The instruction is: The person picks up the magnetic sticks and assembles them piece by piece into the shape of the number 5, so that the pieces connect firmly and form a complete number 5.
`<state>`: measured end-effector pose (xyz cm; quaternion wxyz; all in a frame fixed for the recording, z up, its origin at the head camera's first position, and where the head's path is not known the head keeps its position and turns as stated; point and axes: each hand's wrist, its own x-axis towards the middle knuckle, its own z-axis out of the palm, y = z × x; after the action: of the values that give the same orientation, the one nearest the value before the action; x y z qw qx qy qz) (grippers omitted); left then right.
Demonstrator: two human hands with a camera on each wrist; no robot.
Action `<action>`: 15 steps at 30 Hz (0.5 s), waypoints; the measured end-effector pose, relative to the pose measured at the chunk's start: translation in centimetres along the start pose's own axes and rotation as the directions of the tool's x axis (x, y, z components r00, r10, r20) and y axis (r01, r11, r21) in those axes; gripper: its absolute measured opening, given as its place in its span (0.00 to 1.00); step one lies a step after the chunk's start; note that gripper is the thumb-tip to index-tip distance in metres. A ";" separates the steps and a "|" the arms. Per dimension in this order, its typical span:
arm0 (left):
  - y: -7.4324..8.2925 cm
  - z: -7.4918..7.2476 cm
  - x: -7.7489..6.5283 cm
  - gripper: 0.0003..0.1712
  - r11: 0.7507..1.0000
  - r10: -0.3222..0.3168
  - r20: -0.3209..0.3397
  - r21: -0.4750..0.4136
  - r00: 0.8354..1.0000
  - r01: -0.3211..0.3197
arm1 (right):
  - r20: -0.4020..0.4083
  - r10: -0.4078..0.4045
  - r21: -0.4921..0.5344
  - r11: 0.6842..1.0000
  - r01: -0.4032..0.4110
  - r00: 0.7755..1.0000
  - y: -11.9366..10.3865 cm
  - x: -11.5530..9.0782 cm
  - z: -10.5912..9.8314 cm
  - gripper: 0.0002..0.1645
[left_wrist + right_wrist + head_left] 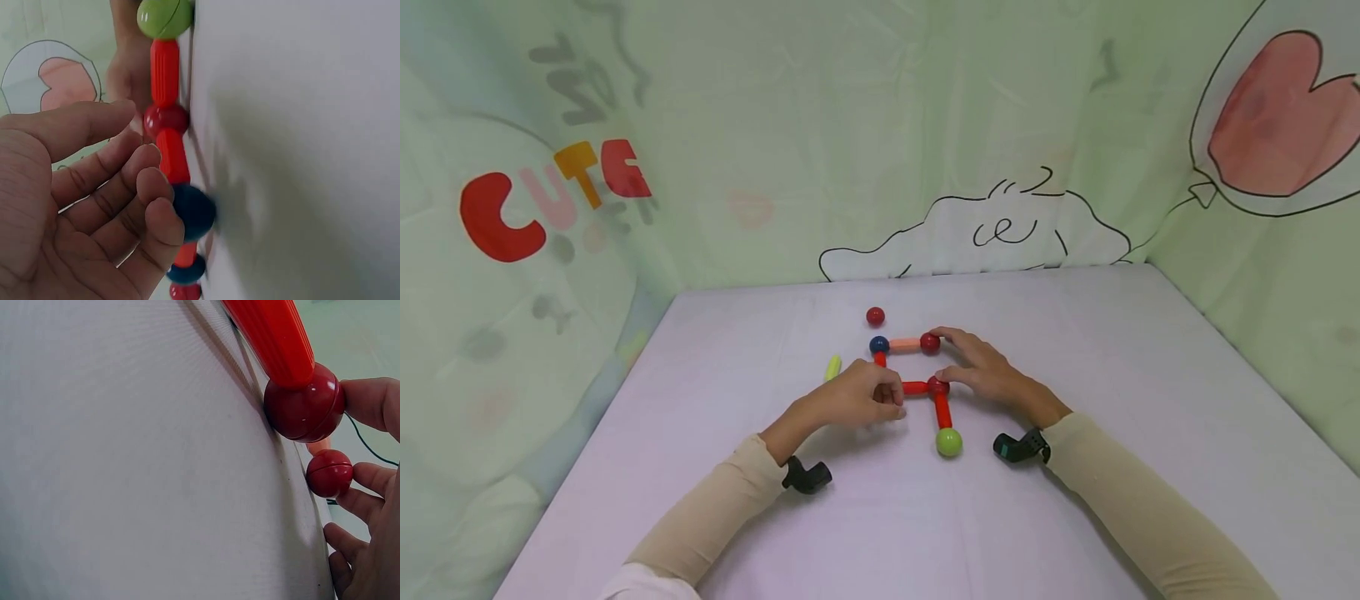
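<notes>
On the table lies a frame of balls and rods. Its far rod, salmon-coloured (904, 343), joins a blue ball (879, 344) to a red ball (929, 342). Red rods run to a dark red ball (938, 386) and on to a green ball (950, 442). My left hand (856, 396) hovers at the near left corner, fingers loosely bent and nothing held; in the left wrist view its fingertips overlap another blue ball (195, 212). My right hand (992, 375) is spread along the right side, thumb at the dark red ball (304, 403) and fingertips at the far red ball (329, 473).
A loose red ball (876, 317) sits beyond the frame. A yellow-green rod (833, 367) lies left of it, partly behind my left hand. Printed cloth (775, 125) hangs around the back and sides of the white table (880, 533).
</notes>
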<state>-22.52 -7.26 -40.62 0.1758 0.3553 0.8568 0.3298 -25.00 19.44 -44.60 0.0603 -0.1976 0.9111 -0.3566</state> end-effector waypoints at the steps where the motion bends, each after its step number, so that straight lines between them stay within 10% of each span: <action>1: -0.1 -0.4 0.1 0.06 1.000 0.003 -0.012 0.019 1.000 -0.003 | 0.001 0.003 0.004 1.000 -0.003 1.000 0.0 0.0 0.0 0.43; 15: -2.9 -4.9 0.3 0.05 0.982 -0.143 -0.211 0.093 0.967 0.166 | -0.002 0.005 0.008 1.000 -0.005 1.000 0.0 0.0 0.1 0.44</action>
<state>-26.81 -10.72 -39.14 0.0930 0.2609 0.9122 0.3020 -25.00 19.36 -44.61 0.0612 -0.1951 0.9102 -0.3602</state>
